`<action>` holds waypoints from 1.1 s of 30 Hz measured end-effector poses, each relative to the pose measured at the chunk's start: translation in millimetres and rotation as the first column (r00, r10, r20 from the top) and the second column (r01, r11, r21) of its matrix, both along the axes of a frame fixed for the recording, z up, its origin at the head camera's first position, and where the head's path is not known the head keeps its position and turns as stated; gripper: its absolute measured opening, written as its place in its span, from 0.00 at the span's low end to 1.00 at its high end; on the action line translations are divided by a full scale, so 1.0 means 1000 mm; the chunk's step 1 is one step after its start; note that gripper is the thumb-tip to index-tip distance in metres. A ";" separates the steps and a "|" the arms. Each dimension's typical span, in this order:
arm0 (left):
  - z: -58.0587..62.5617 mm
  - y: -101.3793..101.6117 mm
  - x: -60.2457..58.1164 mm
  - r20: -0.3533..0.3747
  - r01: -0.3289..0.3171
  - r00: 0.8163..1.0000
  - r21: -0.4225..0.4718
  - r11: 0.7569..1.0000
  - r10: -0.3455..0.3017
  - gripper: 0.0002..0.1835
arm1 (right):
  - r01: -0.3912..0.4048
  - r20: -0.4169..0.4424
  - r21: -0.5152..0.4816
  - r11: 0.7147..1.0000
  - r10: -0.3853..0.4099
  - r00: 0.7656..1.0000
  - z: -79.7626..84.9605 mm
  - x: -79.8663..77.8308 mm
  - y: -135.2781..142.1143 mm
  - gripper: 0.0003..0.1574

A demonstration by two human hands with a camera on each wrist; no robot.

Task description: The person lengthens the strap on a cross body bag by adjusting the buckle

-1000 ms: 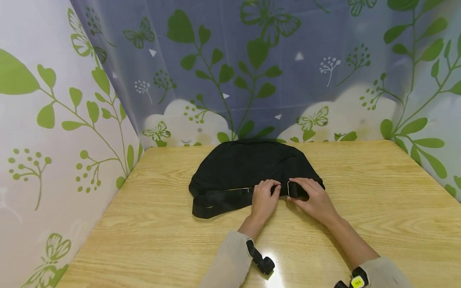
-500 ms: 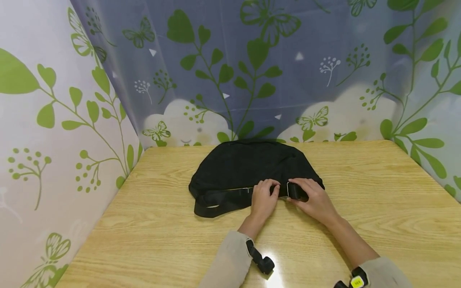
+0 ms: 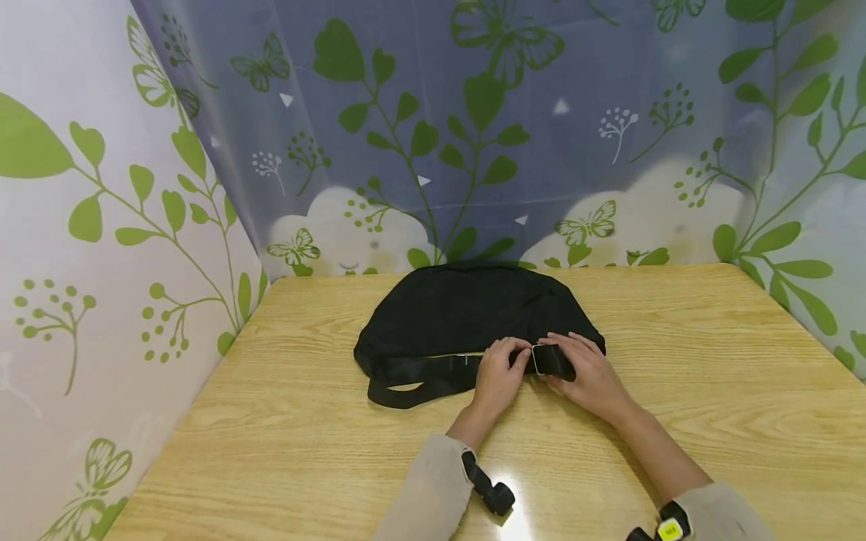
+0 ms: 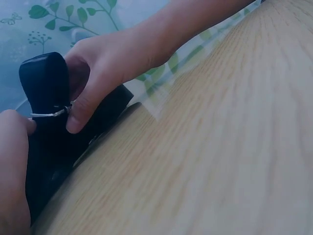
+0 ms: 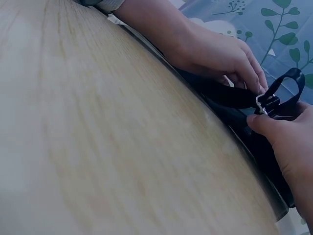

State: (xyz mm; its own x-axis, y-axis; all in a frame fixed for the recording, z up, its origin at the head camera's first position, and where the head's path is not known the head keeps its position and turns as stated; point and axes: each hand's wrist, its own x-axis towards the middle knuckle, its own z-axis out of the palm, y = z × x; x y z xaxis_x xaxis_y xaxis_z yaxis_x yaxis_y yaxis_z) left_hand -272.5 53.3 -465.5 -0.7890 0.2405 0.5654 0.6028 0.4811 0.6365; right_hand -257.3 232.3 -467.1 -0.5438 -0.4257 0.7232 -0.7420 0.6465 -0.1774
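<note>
A black fabric bag (image 3: pixel 467 308) with a brass-coloured zipper lies on the table, its black webbing strap (image 3: pixel 406 398) along the front. My left hand (image 3: pixel 497 379) pinches the strap just left of a silver slide buckle (image 3: pixel 534 359). On the other side my right hand (image 3: pixel 591 376) grips the strap at the buckle, its thumb against the metal in the left wrist view. A loop of webbing (image 4: pixel 43 73) rises above the buckle there. The right wrist view shows both hands meeting at the buckle (image 5: pixel 262 105); some fingertips are hidden behind the strap.
The wood-grain table (image 3: pixel 291 466) runs to a patterned curtain (image 3: pixel 419 135) close behind the bag. Another leaf-printed curtain (image 3: pixel 122 285) borders the left side. Each wrist wears a black strap-on camera (image 3: pixel 497 496).
The buckle and my right fingers have shifted slightly left, closer to my left hand. The strap's left-hand loop has drawn in a little to the right and opened wider.
</note>
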 end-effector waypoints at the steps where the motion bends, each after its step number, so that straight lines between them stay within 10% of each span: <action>1: 0.000 0.000 0.000 0.015 0.002 1.000 0.006 1.000 -0.002 0.05 | 0.002 -0.005 -0.002 1.000 -0.002 1.000 0.000 0.000 0.000 0.37; 14: -0.001 0.000 0.002 0.073 0.110 0.993 -0.268 0.957 -0.093 0.35 | 0.052 -0.017 -0.025 0.998 -0.053 0.998 0.001 0.002 0.000 0.43; 33: 0.001 -0.001 0.004 0.109 0.091 0.993 -0.351 0.932 -0.056 0.31 | 0.139 -0.037 0.070 0.988 -0.137 0.990 -0.001 0.001 0.003 0.43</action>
State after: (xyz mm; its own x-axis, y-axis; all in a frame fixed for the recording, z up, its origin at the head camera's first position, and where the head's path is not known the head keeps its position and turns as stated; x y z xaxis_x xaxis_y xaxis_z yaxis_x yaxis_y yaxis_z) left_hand -269.0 52.1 -464.3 -0.8073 0.4710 0.3555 0.5901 0.6429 0.4883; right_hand -256.8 235.2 -468.6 -0.5784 -0.4000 0.7109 -0.6491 0.7535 -0.1041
